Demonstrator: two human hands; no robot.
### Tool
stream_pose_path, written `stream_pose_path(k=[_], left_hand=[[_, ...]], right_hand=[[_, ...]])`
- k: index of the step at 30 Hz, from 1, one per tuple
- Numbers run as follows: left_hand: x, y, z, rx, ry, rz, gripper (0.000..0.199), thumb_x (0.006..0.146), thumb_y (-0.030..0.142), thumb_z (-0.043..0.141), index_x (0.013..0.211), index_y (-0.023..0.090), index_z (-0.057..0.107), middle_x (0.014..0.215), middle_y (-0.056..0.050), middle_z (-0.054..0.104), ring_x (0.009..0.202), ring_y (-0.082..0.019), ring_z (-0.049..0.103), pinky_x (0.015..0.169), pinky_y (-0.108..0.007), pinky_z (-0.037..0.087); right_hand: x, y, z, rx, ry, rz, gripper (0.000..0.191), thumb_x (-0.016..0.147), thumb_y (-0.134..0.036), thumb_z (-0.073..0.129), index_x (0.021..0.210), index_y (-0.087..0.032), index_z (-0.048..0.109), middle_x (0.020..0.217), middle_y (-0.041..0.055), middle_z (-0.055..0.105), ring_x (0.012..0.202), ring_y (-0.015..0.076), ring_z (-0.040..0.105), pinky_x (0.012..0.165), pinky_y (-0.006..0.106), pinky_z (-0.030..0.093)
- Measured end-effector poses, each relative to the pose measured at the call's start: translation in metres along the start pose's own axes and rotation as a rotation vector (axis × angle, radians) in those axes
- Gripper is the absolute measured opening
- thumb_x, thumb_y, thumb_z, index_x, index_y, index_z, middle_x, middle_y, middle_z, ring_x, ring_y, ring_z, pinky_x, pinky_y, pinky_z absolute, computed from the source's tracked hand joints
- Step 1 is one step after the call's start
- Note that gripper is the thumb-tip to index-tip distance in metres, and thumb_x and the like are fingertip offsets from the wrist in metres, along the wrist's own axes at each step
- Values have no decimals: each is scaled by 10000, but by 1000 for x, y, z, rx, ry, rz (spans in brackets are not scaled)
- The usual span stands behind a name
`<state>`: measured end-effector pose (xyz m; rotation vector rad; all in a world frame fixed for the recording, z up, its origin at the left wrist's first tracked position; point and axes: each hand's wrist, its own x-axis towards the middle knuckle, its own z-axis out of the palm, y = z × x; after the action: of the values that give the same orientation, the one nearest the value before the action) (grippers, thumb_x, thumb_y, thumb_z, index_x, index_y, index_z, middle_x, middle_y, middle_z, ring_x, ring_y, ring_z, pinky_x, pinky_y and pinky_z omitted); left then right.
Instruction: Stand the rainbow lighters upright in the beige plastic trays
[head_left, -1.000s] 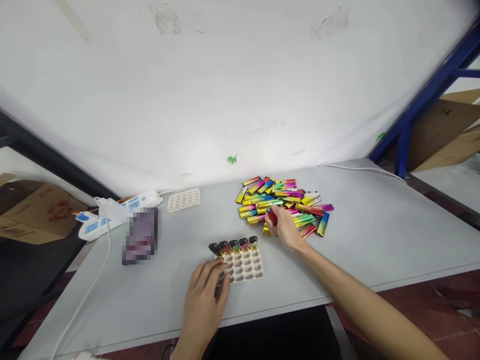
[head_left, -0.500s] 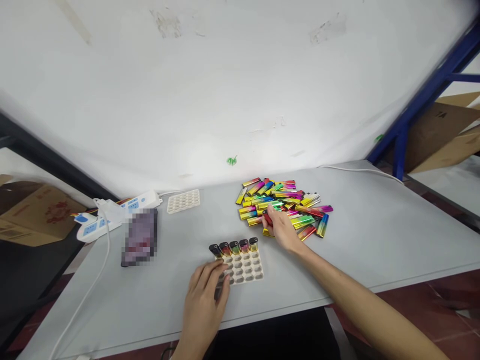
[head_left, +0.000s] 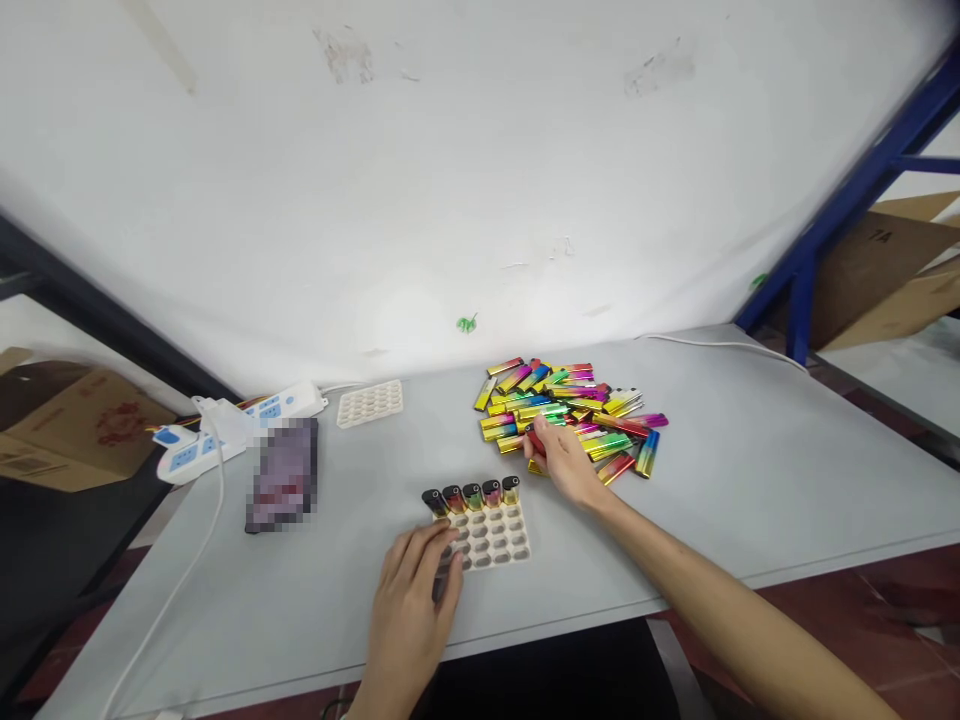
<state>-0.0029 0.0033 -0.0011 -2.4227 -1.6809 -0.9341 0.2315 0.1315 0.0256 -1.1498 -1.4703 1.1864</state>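
A pale tray with rows of oval holes lies near the table's front edge. Several lighters stand upright along its back row. My left hand rests on the tray's left side, fingers apart, holding nothing. Farther back and to the right is a loose pile of shiny multicoloured lighters. At the pile's front left, my right hand has its fingers closed on a red lighter, whose lower part the fingers hide.
A second pale tray lies at the back left. Left of it are a white power strip with cables and a pixelated dark item. Cardboard boxes stand beyond the left side, others at the right. A white cable crosses the back right.
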Motion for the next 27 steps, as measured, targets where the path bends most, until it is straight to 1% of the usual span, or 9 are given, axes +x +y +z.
stream_pose_path(k=[6, 14, 17, 19, 22, 24, 25, 27], left_hand=[[1, 0, 2, 25, -3, -22, 209, 945, 224, 554, 1149, 220, 604, 1115, -58, 682, 1060, -234, 605, 911, -410, 521], [4, 2, 0, 45, -3, -16, 165, 951, 242, 536, 1095, 225, 616, 1076, -47, 696, 1022, -225, 618, 877, -396, 509], [4, 3, -1, 55, -2, -16, 162, 947, 239, 540, 1088, 224, 618, 1068, -43, 698, 1018, -221, 621, 871, -388, 505], [4, 2, 0, 57, -12, -16, 162, 948, 238, 541, 1091, 223, 615, 1068, -43, 697, 1021, -221, 619, 869, -385, 503], [5, 3, 0, 61, -17, -16, 160, 950, 238, 539, 1092, 220, 610, 1072, -46, 695, 1028, -225, 616, 868, -389, 498], [5, 3, 0, 61, -14, -18, 162, 950, 234, 538, 1095, 217, 609, 1075, -48, 695, 1032, -227, 616, 876, -395, 496], [5, 3, 0, 60, -16, -19, 163, 950, 234, 539, 1096, 216, 609, 1075, -48, 694, 1031, -227, 616, 878, -397, 496], [4, 4, 0, 57, -16, -20, 165, 950, 236, 540, 1099, 215, 609, 1074, -50, 694, 1027, -229, 618, 879, -402, 497]], right_hand=[[0, 2, 0, -13, 3, -14, 620, 962, -653, 352, 622, -178, 559, 566, -26, 430, 489, 103, 333, 504, 261, 237], [-1, 2, 0, -35, -9, -14, 617, 967, -652, 341, 630, -184, 562, 514, -43, 363, 480, 109, 320, 509, 266, 229], [0, 4, 0, -14, 0, -9, 626, 960, -665, 334, 638, -183, 568, 549, -29, 404, 498, 114, 338, 509, 270, 235], [0, 4, 1, 23, 13, 3, 629, 962, -669, 309, 676, -183, 589, 585, -18, 446, 507, 118, 343, 510, 275, 248], [0, 1, 1, 85, 27, 18, 610, 979, -648, 260, 780, -189, 609, 579, -29, 435, 503, 128, 329, 519, 283, 277], [0, -4, 0, 62, 31, -11, 569, 990, -621, 263, 795, -198, 588, 589, -30, 439, 538, 140, 378, 558, 287, 326], [0, -7, -1, 24, 39, -38, 540, 994, -605, 280, 786, -202, 573, 622, -20, 467, 581, 147, 421, 595, 290, 356], [-3, -16, -5, -76, 77, -103, 457, 988, -569, 365, 798, -206, 567, 753, 7, 544, 714, 164, 503, 697, 300, 402]])
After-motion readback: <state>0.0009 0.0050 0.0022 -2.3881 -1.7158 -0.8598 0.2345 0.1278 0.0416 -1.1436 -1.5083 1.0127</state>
